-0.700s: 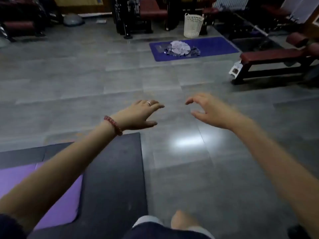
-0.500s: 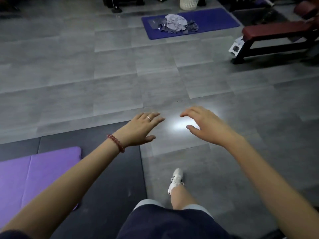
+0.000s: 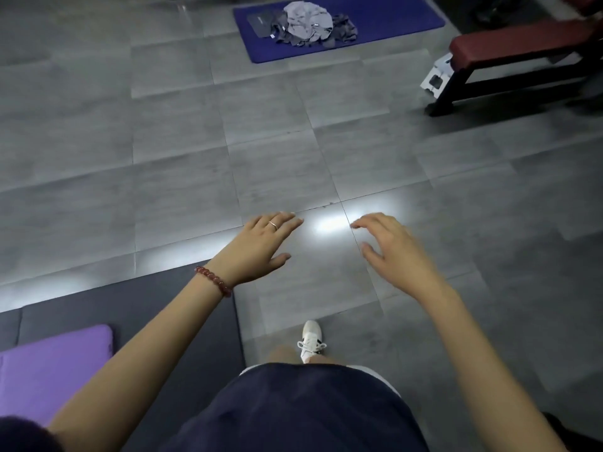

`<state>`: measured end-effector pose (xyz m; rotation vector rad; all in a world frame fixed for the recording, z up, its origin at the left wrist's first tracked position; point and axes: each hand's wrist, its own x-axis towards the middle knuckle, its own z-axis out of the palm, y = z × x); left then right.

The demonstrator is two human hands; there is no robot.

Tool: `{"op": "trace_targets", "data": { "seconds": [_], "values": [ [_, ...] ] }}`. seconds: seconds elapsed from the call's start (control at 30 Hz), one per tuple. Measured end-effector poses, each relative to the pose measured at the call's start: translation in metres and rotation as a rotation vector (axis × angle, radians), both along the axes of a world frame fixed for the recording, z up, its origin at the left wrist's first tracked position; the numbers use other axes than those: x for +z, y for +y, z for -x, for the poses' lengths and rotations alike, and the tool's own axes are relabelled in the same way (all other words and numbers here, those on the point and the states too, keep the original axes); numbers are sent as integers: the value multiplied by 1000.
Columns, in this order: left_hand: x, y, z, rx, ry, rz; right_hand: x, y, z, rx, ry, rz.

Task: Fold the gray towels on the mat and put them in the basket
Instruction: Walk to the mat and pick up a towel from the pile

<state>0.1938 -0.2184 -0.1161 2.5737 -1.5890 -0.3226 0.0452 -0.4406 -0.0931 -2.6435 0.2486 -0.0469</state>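
The gray towels [image 3: 305, 26] lie heaped on the blue mat [image 3: 391, 14] at upper centre, well beyond my left hand [image 3: 261, 246] and right hand [image 3: 391, 252], both empty, fingers loosely spread.

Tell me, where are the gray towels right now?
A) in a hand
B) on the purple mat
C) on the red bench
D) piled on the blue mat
D: the gray towels lie heaped on the blue mat, while the left hand and right hand hold nothing.
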Motion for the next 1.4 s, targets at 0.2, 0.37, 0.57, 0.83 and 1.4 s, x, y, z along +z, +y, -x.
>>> {"op": "trace_targets", "data": {
  "seconds": [0.2,0.37,0.57,0.83,1.4],
  "values": [
    [2,-35,-90,79,21,6,28,-60,-115,8,-43,-39],
    [-12,-57,-191,142,63,-30,14,-92,-222,96,-14,11],
    [-4,-95,-342,184,62,-26,4,-121,-347,54,28,74],
    [16,-177,-496,89,77,17,27,-180,-479,-43,-3,3],
    [29,-455,-792,24,72,-19,36,-463,-769,-162,-24,-76]
  ]
}}
